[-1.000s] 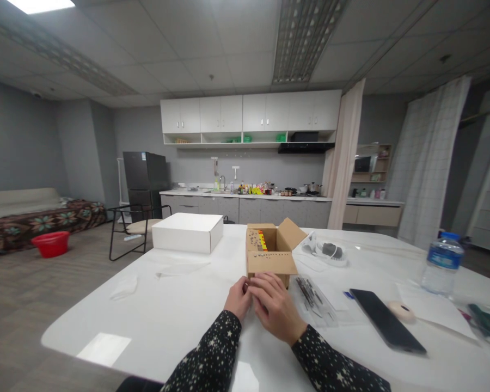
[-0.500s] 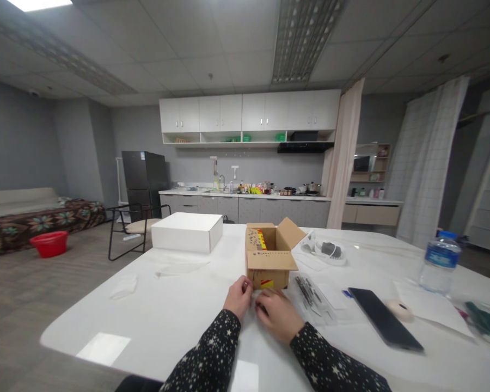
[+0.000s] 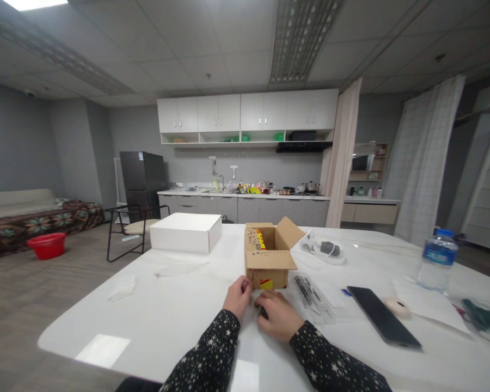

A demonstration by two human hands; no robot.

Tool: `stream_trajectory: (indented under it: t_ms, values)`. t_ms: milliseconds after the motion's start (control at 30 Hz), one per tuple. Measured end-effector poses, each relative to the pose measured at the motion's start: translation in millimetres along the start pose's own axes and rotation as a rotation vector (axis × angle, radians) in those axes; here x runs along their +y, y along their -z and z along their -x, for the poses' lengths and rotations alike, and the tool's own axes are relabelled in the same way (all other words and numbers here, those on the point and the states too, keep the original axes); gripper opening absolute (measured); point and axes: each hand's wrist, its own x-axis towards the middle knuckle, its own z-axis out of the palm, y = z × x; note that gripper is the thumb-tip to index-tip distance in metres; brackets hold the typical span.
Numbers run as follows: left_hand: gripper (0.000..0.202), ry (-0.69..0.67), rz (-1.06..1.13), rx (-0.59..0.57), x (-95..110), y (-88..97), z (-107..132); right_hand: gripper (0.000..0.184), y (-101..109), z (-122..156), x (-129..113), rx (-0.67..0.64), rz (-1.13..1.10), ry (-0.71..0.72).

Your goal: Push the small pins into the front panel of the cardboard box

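On the white table [image 3: 175, 310], just in front of an open cardboard box [image 3: 269, 276], both hands rest close together. My left hand [image 3: 237, 296] is closed, its thumb and fingertips pressed together near the box's front left corner; anything inside is hidden. Bent fingers close my right hand [image 3: 280, 316], and a small dark patch shows beneath them, too little to name. Right of the box lies a clear plastic bag [image 3: 310, 296] with several thin dark metal pieces, beside my right hand.
A white box [image 3: 185, 233] stands back left, with crumpled tissue [image 3: 122, 287] nearer. On the right are a black phone [image 3: 383, 317], a round beige object [image 3: 397, 307], a water bottle [image 3: 436, 260] and a white cable coil with a grey piece [image 3: 329, 250].
My right fingers have shifted slightly, and more of the dark patch beneath them shows. The left hand keeps its pose. The whole view has moved a little.
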Motion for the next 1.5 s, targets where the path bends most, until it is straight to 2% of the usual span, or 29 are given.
stream_trajectory:
  t_ms: [200, 367, 500, 933, 1500]
  values:
    - [0.016, -0.006, -0.002, 0.000, -4, -1.9, -1, 0.025, 3, -1, 3, -0.079, -0.043, -0.006]
    - [0.019, -0.003, -0.016, -0.007, -7, -2.6, -3, 0.035, 3, -1, 3, -0.115, -0.019, -0.044]
    - [0.018, 0.005, -0.020, -0.012, -7, -2.4, -2, 0.031, 3, -2, 2, -0.139, -0.001, -0.052]
    - [0.018, -0.017, -0.031, -0.002, -5, -1.0, -2, 0.022, -4, -4, 4, -0.096, 0.010, -0.049]
    - [0.018, -0.031, -0.046, 0.002, -4, -0.8, -2, 0.021, -9, -15, 2, -0.088, 0.215, -0.017]
